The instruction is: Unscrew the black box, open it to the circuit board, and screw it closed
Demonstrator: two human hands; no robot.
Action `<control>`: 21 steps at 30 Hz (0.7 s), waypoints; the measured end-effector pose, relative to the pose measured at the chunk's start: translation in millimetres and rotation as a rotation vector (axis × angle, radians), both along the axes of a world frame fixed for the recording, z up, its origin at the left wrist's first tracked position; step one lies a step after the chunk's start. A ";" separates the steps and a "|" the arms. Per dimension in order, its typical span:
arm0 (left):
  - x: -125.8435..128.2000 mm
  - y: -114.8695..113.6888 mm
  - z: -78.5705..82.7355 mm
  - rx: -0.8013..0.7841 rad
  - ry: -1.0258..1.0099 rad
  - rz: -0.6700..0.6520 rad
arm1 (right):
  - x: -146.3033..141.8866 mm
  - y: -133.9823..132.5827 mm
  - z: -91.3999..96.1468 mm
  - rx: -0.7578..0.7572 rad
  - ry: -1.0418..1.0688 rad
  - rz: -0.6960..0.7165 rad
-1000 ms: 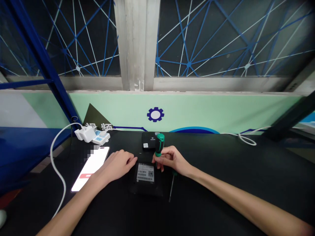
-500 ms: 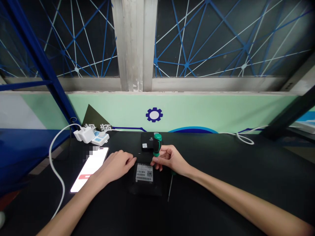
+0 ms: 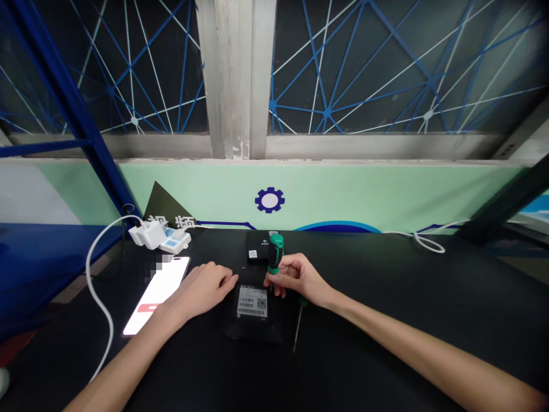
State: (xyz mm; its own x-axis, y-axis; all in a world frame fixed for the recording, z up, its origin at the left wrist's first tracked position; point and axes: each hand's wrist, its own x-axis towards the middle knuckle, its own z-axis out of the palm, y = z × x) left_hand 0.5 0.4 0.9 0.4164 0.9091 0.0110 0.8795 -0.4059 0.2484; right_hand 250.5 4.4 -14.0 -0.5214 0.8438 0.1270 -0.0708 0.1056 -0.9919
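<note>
My right hand (image 3: 298, 279) is shut on a screwdriver with a green and black handle (image 3: 276, 253), held upright with its tip hidden among my fingers, just above the upper right of a flat black device (image 3: 253, 327). The device lies with a white barcode label (image 3: 252, 301) facing up. My left hand (image 3: 201, 290) rests on the table, its fingertips at the device's upper left corner and holding nothing. Beyond the device sits a smaller black box (image 3: 257, 247). A thin metal screwdriver shaft (image 3: 297, 329) lies to the right of the device, its handle end hidden.
A smartphone (image 3: 156, 296) with a lit screen lies under my left wrist on the black table (image 3: 386, 297). White plugs sit in a power strip (image 3: 174, 241) at the back left. White cables (image 3: 96, 292) trail along the table's left side and back right.
The screwdriver handle has shifted slightly left and tilted more upright in my right hand. My left hand stays in place, and the view has moved slightly.
</note>
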 end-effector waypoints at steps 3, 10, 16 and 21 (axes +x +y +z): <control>-0.2 -0.2 0.1 0.001 0.002 0.002 | 0.6 -0.1 1.2 0.007 0.001 0.011; -0.7 0.2 -1.4 0.011 0.004 0.000 | 2.0 0.6 1.1 -0.002 0.021 0.053; -0.9 -0.2 -1.1 -0.005 0.005 -0.004 | 4.2 3.3 -2.2 -0.002 0.033 0.097; -0.6 -1.0 1.0 -0.014 0.002 0.006 | 4.9 4.5 -3.7 -0.017 0.042 0.102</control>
State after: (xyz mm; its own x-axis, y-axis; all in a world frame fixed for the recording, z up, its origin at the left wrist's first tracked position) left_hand -0.1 -0.5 1.9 0.4112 0.9115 -0.0028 0.8824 -0.3973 0.2519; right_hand 255.3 8.9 -17.7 -0.5992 0.7889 0.1362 -0.1217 0.0784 -0.9895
